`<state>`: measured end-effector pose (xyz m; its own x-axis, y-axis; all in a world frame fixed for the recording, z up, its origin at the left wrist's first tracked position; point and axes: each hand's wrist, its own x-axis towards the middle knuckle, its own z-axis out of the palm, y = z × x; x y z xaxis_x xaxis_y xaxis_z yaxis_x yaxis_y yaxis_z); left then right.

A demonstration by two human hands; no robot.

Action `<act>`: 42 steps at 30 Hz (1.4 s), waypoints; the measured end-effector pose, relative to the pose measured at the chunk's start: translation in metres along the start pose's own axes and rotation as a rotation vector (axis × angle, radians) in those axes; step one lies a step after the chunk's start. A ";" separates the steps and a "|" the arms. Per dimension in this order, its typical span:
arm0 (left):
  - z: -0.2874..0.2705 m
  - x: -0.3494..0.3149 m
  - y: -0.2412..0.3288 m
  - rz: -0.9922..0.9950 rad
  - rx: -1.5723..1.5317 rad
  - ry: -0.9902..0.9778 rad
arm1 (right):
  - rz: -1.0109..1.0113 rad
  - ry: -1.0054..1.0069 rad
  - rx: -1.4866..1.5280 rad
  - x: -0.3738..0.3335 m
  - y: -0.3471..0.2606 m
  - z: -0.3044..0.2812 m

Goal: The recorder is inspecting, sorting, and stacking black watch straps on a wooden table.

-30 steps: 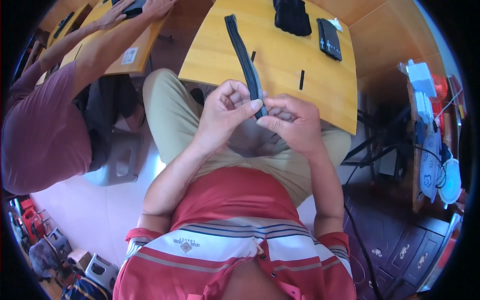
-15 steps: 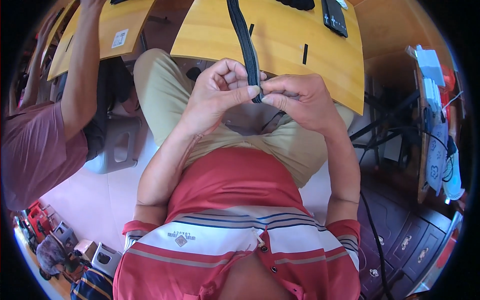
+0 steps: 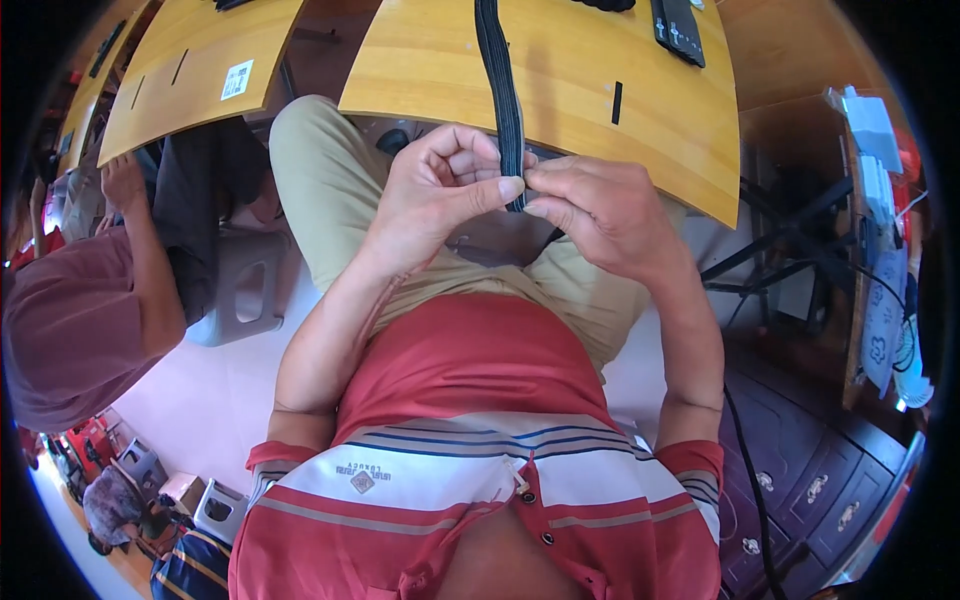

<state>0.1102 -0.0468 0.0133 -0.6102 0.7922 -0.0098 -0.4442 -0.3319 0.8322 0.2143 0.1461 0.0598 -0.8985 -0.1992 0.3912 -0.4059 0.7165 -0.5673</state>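
A long bundle of flat black straps [image 3: 505,90] runs from the top of the picture across the wooden table [image 3: 410,70] to its near edge. Its lower end is between my two hands, above my lap. My left hand [image 3: 435,190] is closed on it, thumb in front and fingers curled behind. From the other side, my right hand [image 3: 605,205] pinches at the same end with thumb and forefinger. The fingers hide part of that tip. Where the bundle's far end lies is out of the picture.
Flat black packages [image 3: 678,32] lie at the table's far right, and a black slot [image 3: 617,102] marks its top. To the left, a co-worker's hand [image 3: 124,183] is beside a second table [image 3: 225,45]. Shelved blue-and-white packs [image 3: 880,300] and a dark drawer cabinet [image 3: 800,480] stand right.
The co-worker's raised arm has come down off the left table to its near edge. My hands keep their grip, with only slight movement, and the view has shifted a little.
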 end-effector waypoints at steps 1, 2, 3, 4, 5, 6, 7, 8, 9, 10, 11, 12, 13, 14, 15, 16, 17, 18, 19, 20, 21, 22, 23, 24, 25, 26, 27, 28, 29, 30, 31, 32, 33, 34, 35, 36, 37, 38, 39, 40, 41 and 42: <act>0.001 0.001 0.001 -0.011 -0.007 0.005 | 0.003 0.001 0.005 -0.001 0.001 0.000; 0.002 0.002 0.001 -0.021 -0.014 0.010 | 0.013 -0.001 0.009 -0.001 0.001 0.001; 0.002 0.002 0.001 -0.023 -0.011 0.012 | 0.020 -0.003 0.014 0.000 0.002 0.001; 0.002 0.002 0.000 -0.015 0.004 0.018 | 0.019 -0.001 0.018 0.000 0.004 0.002; 0.002 0.002 0.000 -0.007 0.018 0.024 | 0.026 0.001 0.038 0.000 0.005 0.002; 0.002 0.002 -0.001 -0.010 0.021 0.027 | 0.035 0.003 0.059 -0.001 0.006 0.003; 0.002 0.002 0.000 -0.009 0.032 0.028 | 0.035 0.005 0.064 -0.002 0.008 0.003; 0.002 0.002 0.000 -0.008 0.042 0.030 | 0.036 0.005 0.094 -0.002 0.010 0.004; 0.002 0.001 0.000 -0.010 0.045 0.032 | 0.037 0.006 0.123 -0.002 0.010 0.004; 0.002 0.001 0.001 -0.014 0.053 0.030 | 0.036 0.008 0.126 -0.003 0.010 0.005; 0.002 0.001 0.001 -0.018 0.062 0.028 | 0.050 0.005 0.141 -0.004 0.010 0.005; 0.002 0.000 0.001 -0.017 0.065 0.031 | 0.061 0.001 0.157 -0.004 0.010 0.005; 0.003 -0.001 0.002 -0.013 0.073 0.035 | 0.057 0.002 0.159 -0.004 0.010 0.006; 0.003 -0.002 0.002 -0.009 0.081 0.039 | 0.054 -0.006 0.184 -0.004 0.010 0.006; 0.004 -0.004 0.003 -0.008 0.084 0.042 | 0.053 -0.015 0.208 -0.004 0.010 0.007; 0.005 -0.005 0.005 -0.009 0.096 0.050 | 0.049 -0.015 0.211 -0.004 0.010 0.008; 0.007 -0.007 0.007 -0.010 0.107 0.059 | 0.035 -0.012 0.240 -0.003 0.010 0.008; 0.007 -0.008 0.007 -0.006 0.110 0.061 | 0.021 -0.008 0.267 -0.002 0.010 0.008; 0.007 -0.009 0.006 0.006 0.124 0.068 | 0.016 -0.009 0.268 -0.002 0.010 0.009; 0.007 -0.010 0.007 0.019 0.139 0.075 | 0.001 0.015 0.271 -0.003 0.010 0.012; 0.008 -0.012 0.008 0.023 0.143 0.077 | -0.014 0.039 0.275 -0.004 0.010 0.014; 0.010 -0.015 0.009 -0.002 0.142 0.091 | -0.020 0.040 0.276 -0.004 0.011 0.016; 0.011 -0.017 0.010 -0.027 0.141 0.106 | -0.051 0.058 0.275 -0.005 0.011 0.017; 0.011 -0.019 0.011 -0.023 0.145 0.109 | -0.083 0.074 0.276 -0.005 0.011 0.019; 0.011 -0.021 0.010 -0.023 0.154 0.112 | -0.089 0.074 0.278 -0.006 0.010 0.021; 0.012 -0.024 0.010 -0.023 0.163 0.115 | -0.110 0.094 0.262 -0.006 0.008 0.022; 0.012 -0.025 0.009 -0.018 0.167 0.117 | -0.133 0.114 0.245 -0.006 0.007 0.023; 0.013 -0.027 0.008 -0.021 0.168 0.128 | -0.139 0.116 0.246 -0.007 0.007 0.024; 0.015 -0.028 0.007 -0.026 0.169 0.139 | -0.167 0.128 0.201 -0.008 0.007 0.025; 0.017 -0.029 0.008 -0.023 0.173 0.138 | -0.193 0.141 0.154 -0.009 0.007 0.025; 0.019 -0.029 0.008 -0.020 0.171 0.138 | -0.194 0.144 0.153 -0.010 0.007 0.026; 0.020 -0.029 0.008 -0.019 0.169 0.137 | -0.213 0.154 0.134 -0.012 0.007 0.027; 0.021 -0.029 0.008 -0.021 0.172 0.135 | -0.231 0.163 0.117 -0.012 0.008 0.027; 0.022 -0.028 0.006 -0.005 0.165 0.140 | -0.227 0.168 0.117 -0.013 0.007 0.026; 0.023 -0.027 0.005 0.009 0.159 0.145 | -0.230 0.186 0.080 -0.014 0.005 0.025; 0.024 -0.026 0.004 0.005 0.159 0.135 | -0.232 0.206 0.035 -0.017 0.003 0.023; 0.024 -0.024 0.003 0.007 0.167 0.124 | -0.225 0.212 0.028 -0.020 0.002 0.022; 0.025 -0.023 0.002 0.008 0.173 0.113 | -0.223 0.224 -0.028 -0.023 0.000 0.020; 0.025 -0.020 0.001 0.001 0.172 0.108 | -0.220 0.234 -0.080 -0.024 0.000 0.019; 0.026 -0.018 0.000 -0.004 0.159 0.100 | -0.212 0.236 -0.082 -0.027 0.000 0.020; 0.026 -0.015 -0.001 -0.009 0.145 0.092 | -0.182 0.228 -0.112 -0.029 0.001 0.021; 0.026 -0.013 -0.002 -0.014 0.141 0.084 | -0.152 0.220 -0.144 -0.032 0.002 0.022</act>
<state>0.1361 -0.0432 0.0267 -0.6601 0.7484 -0.0639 -0.3603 -0.2408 0.9012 0.2388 0.1392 0.0307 -0.7650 -0.1737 0.6202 -0.4913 0.7799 -0.3877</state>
